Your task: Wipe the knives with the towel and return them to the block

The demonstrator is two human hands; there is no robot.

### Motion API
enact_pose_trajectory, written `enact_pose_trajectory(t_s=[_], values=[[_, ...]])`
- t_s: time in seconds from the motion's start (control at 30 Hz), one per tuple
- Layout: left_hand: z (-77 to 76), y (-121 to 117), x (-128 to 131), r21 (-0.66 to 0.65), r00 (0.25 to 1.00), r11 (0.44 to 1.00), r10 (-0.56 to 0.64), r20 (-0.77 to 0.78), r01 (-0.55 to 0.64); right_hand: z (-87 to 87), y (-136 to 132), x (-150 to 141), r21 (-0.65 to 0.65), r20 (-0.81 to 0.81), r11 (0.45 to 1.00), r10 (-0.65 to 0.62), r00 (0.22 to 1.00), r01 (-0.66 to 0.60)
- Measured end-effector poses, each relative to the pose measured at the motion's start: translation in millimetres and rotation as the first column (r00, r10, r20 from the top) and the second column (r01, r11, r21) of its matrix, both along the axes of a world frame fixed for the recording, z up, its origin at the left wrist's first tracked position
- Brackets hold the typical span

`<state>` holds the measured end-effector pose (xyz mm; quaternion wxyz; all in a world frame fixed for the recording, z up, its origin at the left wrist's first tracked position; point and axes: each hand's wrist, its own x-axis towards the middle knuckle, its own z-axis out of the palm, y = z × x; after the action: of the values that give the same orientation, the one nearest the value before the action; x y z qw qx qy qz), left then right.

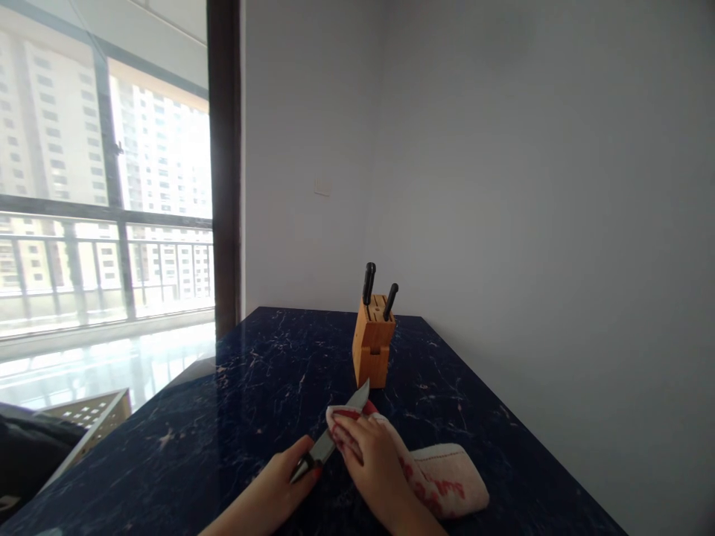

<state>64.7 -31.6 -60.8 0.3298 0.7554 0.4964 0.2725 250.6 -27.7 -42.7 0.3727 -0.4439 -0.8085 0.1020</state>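
Note:
A kitchen knife [322,450] points away from me and to the right, its tip just in front of the wooden knife block. My left hand [284,476] is closed around its black handle. With my right hand [372,458] I grip a white cloth with red markings [447,480], folded over the middle of the blade. The cloth hides part of the blade, and its loose end trails to the right onto the table. Beyond my hands stands the knife block [369,350], with two black-handled knives in its top slots.
The dark blue marble-patterned table [268,372] runs away from me towards the corner, with a grey wall [530,223] along its right side. At the lower left are a perforated beige panel [92,432] and a dark item [33,447]. Large windows lie at the left.

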Motion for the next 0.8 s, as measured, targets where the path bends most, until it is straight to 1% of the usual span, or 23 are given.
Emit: enact_pose_trajectory(t_s=[0.07,0.1,0.13,0.17,0.27,0.33,0.4,0.5,0.57,0.6,0.73,0.77,0.8], values=[[1.0,0.0,0.1,-0.008,1.000,1.000,0.000,-0.019,0.000,-2.1,4.9,2.5,0.005,-0.007,0.996,-0.093,0.996,0.093],[1.6,-0.2,0.1,-0.010,1.000,1.000,-0.004,-0.024,0.004,-3.1,6.5,3.3,0.008,-0.011,0.993,-0.118,0.993,0.119],[2.2,-0.5,0.1,-0.010,1.000,1.000,-0.003,-0.026,0.003,-3.7,6.9,3.5,0.008,-0.010,0.993,-0.117,0.993,0.117],[2.6,-0.8,0.0,-0.009,1.000,1.000,0.002,-0.029,-0.002,-3.7,6.1,2.9,0.007,-0.009,0.996,-0.092,0.996,0.092],[3.2,-1.0,-0.1,-0.006,1.000,1.000,0.005,-0.022,-0.005,-1.1,-0.6,-0.8,-0.004,0.000,0.999,0.042,0.999,-0.042],[3.5,-0.9,-0.1,-0.002,1.000,1.000,-0.001,-0.008,0.001,0.9,-2.9,-2.0,-0.005,0.002,0.997,0.073,0.997,-0.073],[3.8,-0.8,0.0,-0.006,1.000,1.000,0.006,-0.006,-0.006,1.4,-0.5,-0.1,0.005,-0.006,0.999,0.034,0.999,-0.034],[3.9,-1.1,-0.2,-0.042,1.000,0.999,0.002,-0.015,-0.003,-1.9,6.9,5.3,0.015,-0.051,0.996,-0.092,0.994,0.093],[3.1,-0.9,-0.3,-0.054,1.000,0.999,-0.001,-0.013,0.000,-5.3,8.4,6.5,0.013,-0.079,0.990,-0.136,0.988,0.137],[2.5,-0.5,-0.3,-0.051,1.000,0.999,0.004,-0.007,-0.004,-6.8,7.2,5.7,0.010,-0.079,0.992,-0.123,0.989,0.124],[0.7,1.0,0.0,-0.033,0.998,0.999,0.013,0.054,-0.011,-8.8,-1.7,-1.6,-0.008,-0.033,0.999,0.039,0.999,-0.039],[0.4,1.1,0.1,-0.040,0.998,0.999,0.010,0.066,-0.008,-8.3,-2.5,-2.4,-0.009,-0.032,0.999,0.043,0.999,-0.043],[0.1,1.2,0.0,-0.050,0.997,0.999,0.008,0.073,-0.004,-7.5,-2.3,-2.4,-0.010,-0.042,1.000,0.019,0.999,-0.019]])
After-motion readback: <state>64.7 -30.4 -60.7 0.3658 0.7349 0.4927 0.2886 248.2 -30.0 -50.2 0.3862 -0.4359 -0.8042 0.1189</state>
